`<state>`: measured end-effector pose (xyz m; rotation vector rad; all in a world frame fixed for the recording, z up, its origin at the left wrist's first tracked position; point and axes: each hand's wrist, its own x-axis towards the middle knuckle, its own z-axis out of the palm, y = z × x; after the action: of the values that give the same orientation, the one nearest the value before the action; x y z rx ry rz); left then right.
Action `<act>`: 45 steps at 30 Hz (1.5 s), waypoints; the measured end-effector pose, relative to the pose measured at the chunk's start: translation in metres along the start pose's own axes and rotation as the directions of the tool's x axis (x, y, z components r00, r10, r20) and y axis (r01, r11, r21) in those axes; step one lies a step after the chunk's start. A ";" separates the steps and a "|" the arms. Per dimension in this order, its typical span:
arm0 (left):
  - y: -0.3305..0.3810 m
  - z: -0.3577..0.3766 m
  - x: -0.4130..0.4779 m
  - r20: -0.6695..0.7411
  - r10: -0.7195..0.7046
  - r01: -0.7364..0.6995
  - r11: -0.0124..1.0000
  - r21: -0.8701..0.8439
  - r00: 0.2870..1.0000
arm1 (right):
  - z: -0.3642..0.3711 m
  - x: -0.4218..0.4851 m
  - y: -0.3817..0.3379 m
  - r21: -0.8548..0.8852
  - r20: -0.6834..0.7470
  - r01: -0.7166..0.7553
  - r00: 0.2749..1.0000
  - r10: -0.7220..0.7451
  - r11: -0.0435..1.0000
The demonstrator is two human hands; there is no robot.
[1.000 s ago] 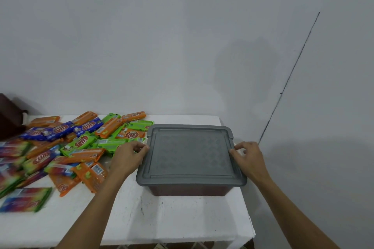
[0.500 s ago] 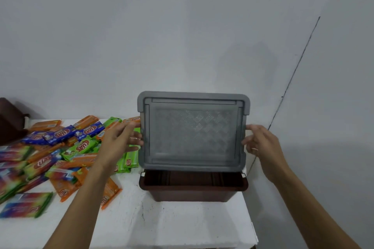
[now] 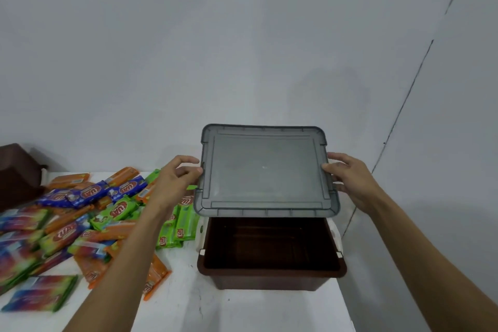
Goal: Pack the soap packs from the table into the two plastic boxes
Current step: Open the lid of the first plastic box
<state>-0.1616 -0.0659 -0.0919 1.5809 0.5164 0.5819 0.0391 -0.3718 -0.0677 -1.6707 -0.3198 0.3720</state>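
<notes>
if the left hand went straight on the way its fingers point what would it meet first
The lid: the left hand grips its left edge, fingers pointing right across it. Past the lid, that line seems to lead to the right hand on the opposite edge, though depth is unclear.

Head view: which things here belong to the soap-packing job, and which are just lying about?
Job: soap packs; open brown box; grey lid, held by left hand and right hand.
Not in use: white table; dark brown object at far left, perhaps the second box.
</notes>
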 end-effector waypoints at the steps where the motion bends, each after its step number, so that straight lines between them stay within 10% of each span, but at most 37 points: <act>1: 0.001 -0.001 0.008 -0.011 0.009 -0.009 1.000 -0.006 1.000 | 0.004 0.007 -0.002 -0.008 -0.015 0.009 1.000 -0.009 1.000; 27: -0.090 0.056 0.205 -0.056 -0.154 0.163 0.956 0.242 0.986 | 0.026 0.200 0.063 -0.428 -0.100 0.001 0.994 -0.049 0.904; 45: -0.135 0.074 0.233 -0.111 -0.173 0.195 0.952 0.234 0.979 | 0.020 0.242 0.112 -0.413 -0.068 -0.068 0.997 0.043 0.908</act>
<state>0.0657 0.0379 -0.2152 1.7199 0.8196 0.4604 0.2492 -0.2675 -0.1957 -2.1094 -0.3244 0.3110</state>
